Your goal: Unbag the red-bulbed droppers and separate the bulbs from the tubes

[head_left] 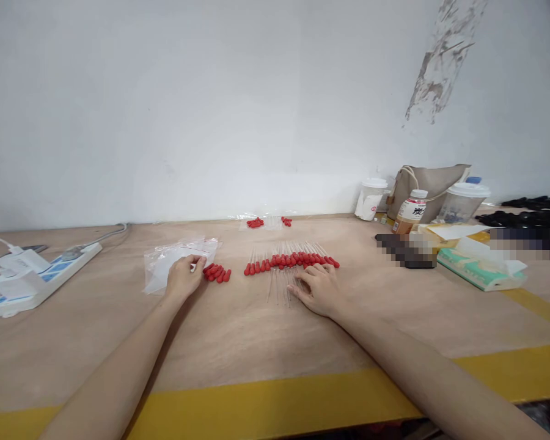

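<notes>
Maybe red-bulbed clear tubes [282, 261] were done; loose rounded red bulbs [220, 276] waited past the table's front edge [256, 400]. Left hand [186, 278] pinched, right hand [319, 289] curled; I couldn't tell what they held.

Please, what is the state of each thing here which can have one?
Left hand: curled beside loose red bulbs, grip unclear.
Right hand: fingers bent over thin clear tubes, grip unclear.
Loose red bulbs: heaped.
Red-bulbed tubes: lined up.
Clear plastic bags: flattened.
Bottle: upright, capped.
Two cups: upright, lidded.
Tissue pack: opened, tissue sticking out.
Power strip: chargers plugged in.
</notes>
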Available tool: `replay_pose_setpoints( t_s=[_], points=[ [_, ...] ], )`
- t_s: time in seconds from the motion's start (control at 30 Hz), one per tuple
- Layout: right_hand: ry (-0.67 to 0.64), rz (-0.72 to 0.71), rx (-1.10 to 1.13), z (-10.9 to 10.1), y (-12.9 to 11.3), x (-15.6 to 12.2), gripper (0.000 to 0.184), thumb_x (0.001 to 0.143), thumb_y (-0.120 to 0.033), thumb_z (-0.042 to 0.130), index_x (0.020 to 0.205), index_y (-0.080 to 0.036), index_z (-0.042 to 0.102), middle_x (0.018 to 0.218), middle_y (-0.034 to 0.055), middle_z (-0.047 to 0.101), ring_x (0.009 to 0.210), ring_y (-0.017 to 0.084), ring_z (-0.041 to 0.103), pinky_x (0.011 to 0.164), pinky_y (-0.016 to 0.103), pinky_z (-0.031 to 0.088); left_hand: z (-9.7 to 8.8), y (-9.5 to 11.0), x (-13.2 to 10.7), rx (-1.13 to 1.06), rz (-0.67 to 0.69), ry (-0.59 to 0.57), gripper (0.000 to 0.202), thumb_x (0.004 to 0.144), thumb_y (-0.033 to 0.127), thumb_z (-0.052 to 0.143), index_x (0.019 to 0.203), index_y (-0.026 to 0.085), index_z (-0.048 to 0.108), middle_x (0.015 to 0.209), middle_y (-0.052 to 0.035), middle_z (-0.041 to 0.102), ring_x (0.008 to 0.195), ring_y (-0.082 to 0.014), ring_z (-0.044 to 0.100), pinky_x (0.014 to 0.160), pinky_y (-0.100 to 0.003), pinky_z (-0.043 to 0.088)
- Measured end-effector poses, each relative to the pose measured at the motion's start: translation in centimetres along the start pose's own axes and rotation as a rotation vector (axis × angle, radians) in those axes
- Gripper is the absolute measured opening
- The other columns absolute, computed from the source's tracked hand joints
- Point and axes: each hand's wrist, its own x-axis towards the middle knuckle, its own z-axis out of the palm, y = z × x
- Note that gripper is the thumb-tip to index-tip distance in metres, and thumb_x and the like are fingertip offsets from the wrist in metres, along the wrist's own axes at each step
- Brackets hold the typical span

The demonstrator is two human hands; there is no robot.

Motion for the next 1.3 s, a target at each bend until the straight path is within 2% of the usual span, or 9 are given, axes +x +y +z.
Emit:
replay_pose_setpoints(
  t_s=[0.13,0.3,0.5,0.6,0.8,0.9,1.0,1.1,1.3],
  points=[
    [0.008,0.018,-0.002,0.1,0.2,0.0,0.030,0.081,-0.046,0.046,0.082,-0.021,0.062,0.079,0.0040,0.062,0.080,0.017,0.050,0.080,0.034,0.025,-0.1,2.3,-1.1,0.008,0.201,0.151,0.027,0.078,0.039,0.042,0.081,0.020,0.061,0.089,-0.0046,0.060,0.088,-0.0219,0.051,0.078,-0.031,0.039],
    [0.050,0.083,0.030,0.0,0.6,0.1,0.027,0.083,-0.040,0.043,0.085,-0.020,0.062,0.081,0.0041,0.063,0.080,0.016,0.052,0.078,0.033,0.026,0.6,5.6,-1.9,0.118,0.476,-0.047,0.030,0.073,0.047,0.049,0.077,0.020,0.062,0.090,-0.0061,0.056,0.089,-0.0235,0.048,0.080,-0.036,0.037],
    [0.057,0.161,0.067,-0.5,1.0,0.3,0.027,0.085,-0.037,0.041,0.084,-0.021,0.062,0.082,0.0030,0.064,0.082,0.016,0.054,0.082,0.035,0.026,1.9,6.5,-1.4,0.171,0.492,-0.198,0.029,0.073,0.047,0.050,0.072,0.020,0.062,0.097,-0.0085,0.053,0.096,-0.0274,0.045,0.077,-0.042,0.036],
    [0.064,0.178,0.064,-0.6,1.3,0.3,0.029,0.086,-0.037,0.039,0.083,-0.021,0.062,0.082,0.0031,0.065,0.082,0.016,0.054,0.081,0.035,0.027,2.7,6.3,-1.5,0.128,0.451,-0.130,0.023,0.072,0.041,0.053,0.068,0.020,0.061,0.101,-0.0082,0.051,0.099,-0.0278,0.043,0.080,-0.043,0.035],
    [0.116,0.179,0.087,-0.4,1.8,0.4,0.029,0.086,-0.037,0.038,0.084,-0.021,0.062,0.082,0.0039,0.063,0.082,0.017,0.054,0.081,0.034,0.030,2.4,6.6,-2.6,0.031,0.308,0.182,0.017,0.070,0.035,0.056,0.069,0.019,0.063,0.104,-0.0087,0.048,0.101,-0.0283,0.041,0.081,-0.043,0.036],
    [0.192,0.156,0.103,-0.3,1.7,0.4,0.028,0.084,-0.037,0.041,0.096,-0.019,0.059,0.091,0.0072,0.060,0.089,0.019,0.052,0.081,0.034,0.032,1.5,7.4,-3.5,-0.021,0.417,0.255,0.014,0.071,0.031,0.056,0.074,0.020,0.063,0.106,-0.0083,0.048,0.100,-0.0269,0.042,0.082,-0.041,0.035],
    [0.272,0.107,0.080,-0.6,1.4,0.4,0.041,0.078,-0.042,0.049,0.111,-0.017,0.053,0.107,0.0115,0.053,0.099,0.023,0.047,0.084,0.037,0.032,1.0,8.5,-4.8,-0.077,0.609,0.226,0.013,0.075,0.028,0.054,0.080,0.021,0.063,0.107,-0.0070,0.050,0.097,-0.0239,0.044,0.083,-0.039,0.035],
    [0.240,0.009,0.059,-1.1,0.9,0.4,0.046,0.076,-0.045,0.052,0.116,-0.021,0.051,0.114,0.0107,0.050,0.104,0.024,0.043,0.088,0.040,0.028,1.4,9.1,-6.0,-0.089,0.776,0.210,0.013,0.077,0.026,0.052,0.084,0.023,0.063,0.104,-0.0058,0.054,0.094,-0.0221,0.047,0.080,-0.038,0.034],
    [0.127,-0.150,0.115,-1.0,0.2,0.1,0.024,0.081,-0.037,0.049,0.100,-0.026,0.061,0.086,0.0018,0.064,0.088,0.016,0.050,0.093,0.040,0.019,2.4,9.0,-7.0,-0.056,0.931,0.274,0.012,0.077,0.022,0.054,0.085,0.024,0.063,0.101,-0.0043,0.060,0.093,-0.0214,0.049,0.074,-0.034,0.033]
  ],
)
